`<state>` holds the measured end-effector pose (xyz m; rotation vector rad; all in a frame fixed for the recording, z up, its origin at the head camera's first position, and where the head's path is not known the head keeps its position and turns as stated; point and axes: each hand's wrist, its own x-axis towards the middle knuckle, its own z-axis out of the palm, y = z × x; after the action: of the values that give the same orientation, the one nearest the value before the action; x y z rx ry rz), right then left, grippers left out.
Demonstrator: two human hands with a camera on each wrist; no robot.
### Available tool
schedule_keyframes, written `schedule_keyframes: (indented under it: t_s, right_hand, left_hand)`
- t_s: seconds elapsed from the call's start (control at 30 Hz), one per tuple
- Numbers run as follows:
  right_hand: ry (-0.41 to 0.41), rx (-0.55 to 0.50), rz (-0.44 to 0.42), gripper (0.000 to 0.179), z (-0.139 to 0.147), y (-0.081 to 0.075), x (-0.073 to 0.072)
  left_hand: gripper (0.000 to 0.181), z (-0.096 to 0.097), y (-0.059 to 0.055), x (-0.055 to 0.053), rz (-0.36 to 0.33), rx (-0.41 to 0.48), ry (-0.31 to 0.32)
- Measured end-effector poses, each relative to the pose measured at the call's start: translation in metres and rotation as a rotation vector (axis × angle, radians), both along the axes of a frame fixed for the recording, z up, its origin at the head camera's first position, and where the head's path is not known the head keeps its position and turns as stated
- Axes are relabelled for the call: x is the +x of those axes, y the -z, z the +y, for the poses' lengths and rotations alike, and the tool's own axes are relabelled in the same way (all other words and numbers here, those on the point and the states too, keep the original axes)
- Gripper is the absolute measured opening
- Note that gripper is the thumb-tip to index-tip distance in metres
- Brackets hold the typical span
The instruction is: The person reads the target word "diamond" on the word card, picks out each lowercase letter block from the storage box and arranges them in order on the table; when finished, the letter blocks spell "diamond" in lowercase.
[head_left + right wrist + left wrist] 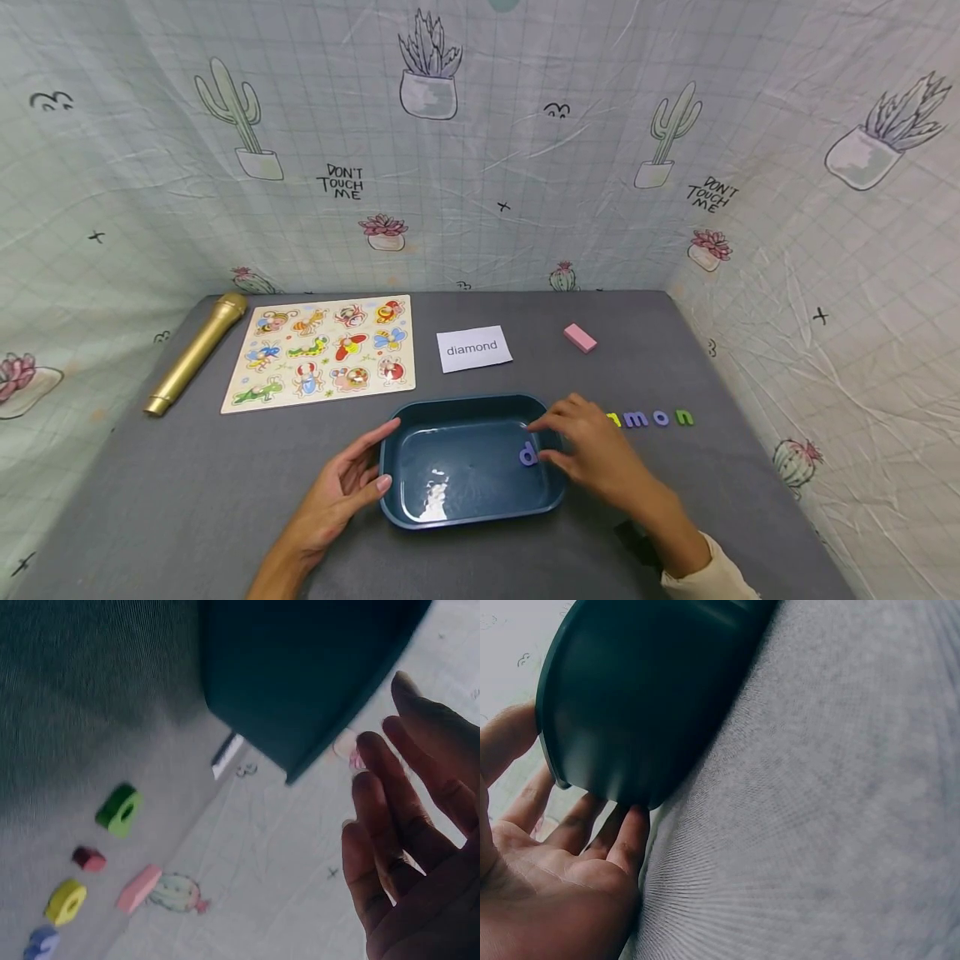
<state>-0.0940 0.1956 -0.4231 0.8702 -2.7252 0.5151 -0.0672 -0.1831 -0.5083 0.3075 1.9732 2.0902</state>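
A dark blue tray (pixel 467 467) lies on the grey table. My left hand (pixel 341 496) holds its left end, thumb at the rim and fingers along the outside wall, as the left wrist view shows. Inside the tray, near its right end, is a purple letter d (pixel 528 454). Over that end hovers my right hand (pixel 596 454), its thumb and fingers apart beside the letter and nothing between them. Right of this hand stand a purple m (pixel 635 419), a purple o (pixel 660 417) and a green n (pixel 684 417). A yellow letter (pixel 614 419) is partly hidden.
Behind the tray lies a white card (pixel 474 348) reading "diamond". A pink block (pixel 580 337) sits farther right. An insect puzzle board (pixel 322 354) and a gold microphone (pixel 197 354) are at left. Green (pixel 118 810) and red letters (pixel 90 859) show in the right wrist view.
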Motion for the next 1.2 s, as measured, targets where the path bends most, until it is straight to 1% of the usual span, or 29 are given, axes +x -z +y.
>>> schedule_keyframes:
  t_s: [0.13,0.27,0.4,0.57,0.7,0.97,1.2]
  right_hand:
    - [-0.003,0.049,-0.018,0.036,-0.008,0.007,-0.001]
    - [0.000,0.065,-0.029,0.034,-0.014,0.014,-0.004]
    - [-0.007,0.071,-0.031,0.034,-0.017,0.022,-0.007]
    - [-0.007,0.113,-0.030,0.036,-0.019,0.030,-0.008]
    - [0.011,0.152,-0.043,0.037,-0.021,0.031,-0.008]
    - [0.032,0.262,-0.024,0.034,-0.029,0.027,-0.009]
    - [0.061,0.298,-0.036,0.027,-0.035,0.028,-0.012]
  left_hand:
    - [0.069,0.000,-0.001,-0.001,-0.003,-0.006,-0.008]
    - [0.069,0.000,-0.001,-0.001,0.000,-0.007,-0.007]
    - [0.069,0.000,0.001,-0.001,0.006,-0.002,-0.001]
    - [0.069,0.000,0.002,-0.001,0.008,0.006,0.005]
    - [0.069,0.001,0.002,-0.001,-0.001,-0.002,-0.002]
    - [0.069,0.000,0.003,-0.001,-0.005,-0.005,-0.006]
    - [0.069,0.000,0.002,-0.001,-0.009,0.006,0.002]
